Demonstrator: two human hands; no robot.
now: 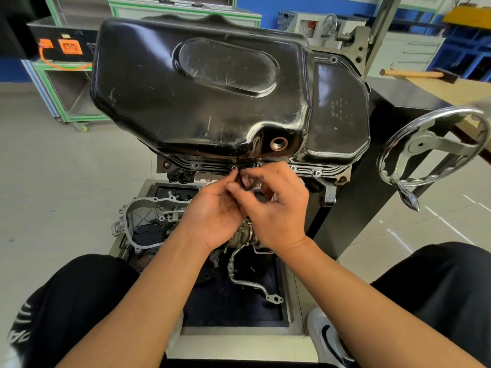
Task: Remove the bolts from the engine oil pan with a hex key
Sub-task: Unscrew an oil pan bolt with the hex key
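Observation:
A glossy black engine oil pan (pixel 212 96) sits upside down on a stand, with its open drain hole (pixel 279 143) facing me. Small bolts (pixel 195 165) run along the near flange. A black hex key (pixel 242 179) stands at a bolt (pixel 234 168) in the middle of that flange. My left hand (pixel 212 211) and my right hand (pixel 276 205) meet just below the flange, and the fingers of both pinch the key. The key's lower end is hidden by my fingers.
A chrome handwheel (pixel 430 150) of the stand juts out at the right. Below the pan, a tray (pixel 289 314) holds a silver housing (pixel 148 216), a bent pipe (pixel 247 282) and other engine parts. My knees flank the tray. A hammer (pixel 414 74) lies on the right bench.

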